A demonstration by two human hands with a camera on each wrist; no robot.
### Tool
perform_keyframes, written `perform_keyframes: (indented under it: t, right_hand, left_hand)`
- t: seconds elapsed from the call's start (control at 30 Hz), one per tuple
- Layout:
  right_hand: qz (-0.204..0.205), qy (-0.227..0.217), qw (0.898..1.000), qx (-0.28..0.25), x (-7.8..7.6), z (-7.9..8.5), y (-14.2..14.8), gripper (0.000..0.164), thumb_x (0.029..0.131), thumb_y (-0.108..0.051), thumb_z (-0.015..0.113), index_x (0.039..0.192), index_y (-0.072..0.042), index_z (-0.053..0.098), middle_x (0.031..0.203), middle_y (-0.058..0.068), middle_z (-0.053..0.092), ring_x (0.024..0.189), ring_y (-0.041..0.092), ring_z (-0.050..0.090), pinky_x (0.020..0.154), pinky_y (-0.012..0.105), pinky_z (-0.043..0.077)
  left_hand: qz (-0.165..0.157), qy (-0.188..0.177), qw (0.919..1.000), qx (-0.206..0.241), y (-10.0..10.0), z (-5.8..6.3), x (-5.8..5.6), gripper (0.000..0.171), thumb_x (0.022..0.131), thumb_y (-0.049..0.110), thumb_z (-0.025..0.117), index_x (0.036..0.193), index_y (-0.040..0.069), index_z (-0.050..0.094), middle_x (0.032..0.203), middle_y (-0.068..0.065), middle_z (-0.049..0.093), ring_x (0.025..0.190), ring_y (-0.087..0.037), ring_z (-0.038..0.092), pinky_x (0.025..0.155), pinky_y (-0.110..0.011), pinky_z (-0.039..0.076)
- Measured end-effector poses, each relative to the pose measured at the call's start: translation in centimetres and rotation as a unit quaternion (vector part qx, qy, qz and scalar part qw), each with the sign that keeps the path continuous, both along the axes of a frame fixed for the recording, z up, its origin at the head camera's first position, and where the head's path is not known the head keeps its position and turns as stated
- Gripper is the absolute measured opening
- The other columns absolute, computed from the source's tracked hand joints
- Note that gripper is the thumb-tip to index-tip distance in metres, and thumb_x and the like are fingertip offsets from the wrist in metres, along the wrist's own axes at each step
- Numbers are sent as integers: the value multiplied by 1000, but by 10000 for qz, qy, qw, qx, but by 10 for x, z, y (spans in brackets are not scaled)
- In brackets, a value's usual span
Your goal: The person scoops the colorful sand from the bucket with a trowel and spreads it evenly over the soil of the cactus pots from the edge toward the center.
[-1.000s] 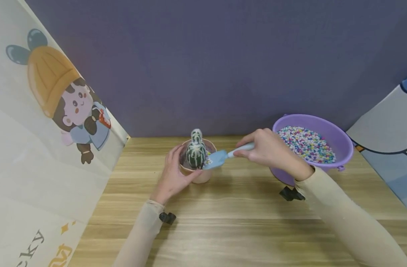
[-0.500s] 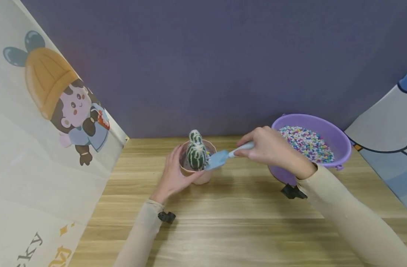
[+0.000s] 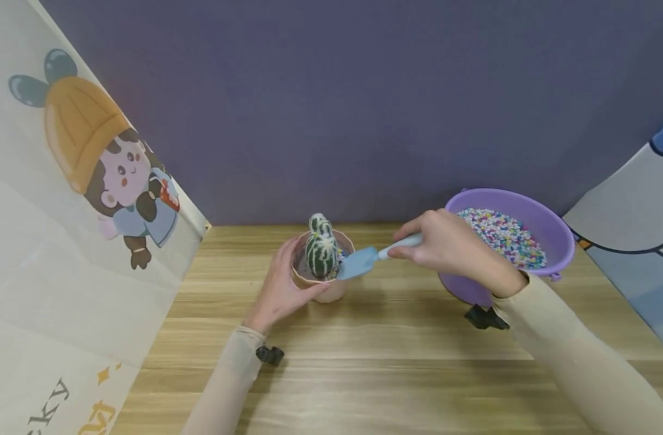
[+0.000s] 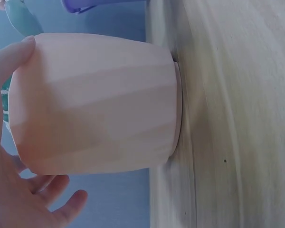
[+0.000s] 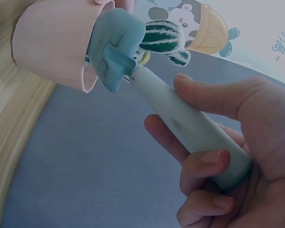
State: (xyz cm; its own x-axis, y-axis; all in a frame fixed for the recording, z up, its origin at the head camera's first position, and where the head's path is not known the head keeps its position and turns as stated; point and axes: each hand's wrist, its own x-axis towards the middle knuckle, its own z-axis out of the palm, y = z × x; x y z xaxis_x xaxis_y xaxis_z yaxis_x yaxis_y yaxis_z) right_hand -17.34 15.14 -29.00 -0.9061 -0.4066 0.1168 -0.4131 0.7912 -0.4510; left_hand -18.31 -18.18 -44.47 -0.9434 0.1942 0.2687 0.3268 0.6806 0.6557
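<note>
A pale pink flower pot (image 3: 331, 293) stands on the wooden table, holding a green-and-white cactus (image 3: 321, 257) and grey filling with some coloured beads beside it. My left hand (image 3: 284, 284) holds the pot by its rim, thumb at the front, as the pot's side (image 4: 95, 104) in the left wrist view shows. In my right hand (image 3: 451, 246) is a light blue toy shovel (image 3: 358, 263), gripped by its handle (image 5: 185, 123). The blade tips down over the pot's right rim, next to the cactus. Its underside hides part of the pot's opening in the right wrist view.
To the right a purple bucket (image 3: 561, 248) holds many small coloured beads (image 3: 500, 235); my right forearm passes in front of it. A dark blue wall (image 3: 331, 109) rises behind the table, and a printed white panel (image 3: 54, 241) borders the left.
My right hand and the shovel have shifted slightly right, and the blade has drawn back a little toward the pot's rim. More coloured beads show beside the cactus. The left hand keeps its hold.
</note>
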Motion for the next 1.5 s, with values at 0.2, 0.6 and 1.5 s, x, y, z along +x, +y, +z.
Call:
perform_keyframes:
  t: [0.2,0.6,1.5]
  right_hand:
    - [-39,-44,9999,-134,1,1,9,22,89,-39,86,101,-20,87,63,-12,68,52,8,46,48,27,34]
    - [119,223,9992,-304,-1,-16,30,19,89,-34,87,101,-19,86,76,-10,76,52,5,41,50,24,35]
    - [-51,433,9945,-956,15,-54,63,16,92,-26,85,106,-19,85,79,-9,77,56,4,50,53,24,45]
  left_hand:
    - [282,-41,9996,-64,6,2,2,120,72,68,90,166,24,31,170,-11,34,154,-30,39,125,-61,38]
    - [711,-7,9975,-1,16,-1,4,121,68,69,92,165,24,34,166,-11,34,151,-32,40,123,-60,42]
    - [715,359,9960,399,26,-8,-3,115,76,59,90,165,14,34,167,-11,39,152,-32,42,128,-57,36]
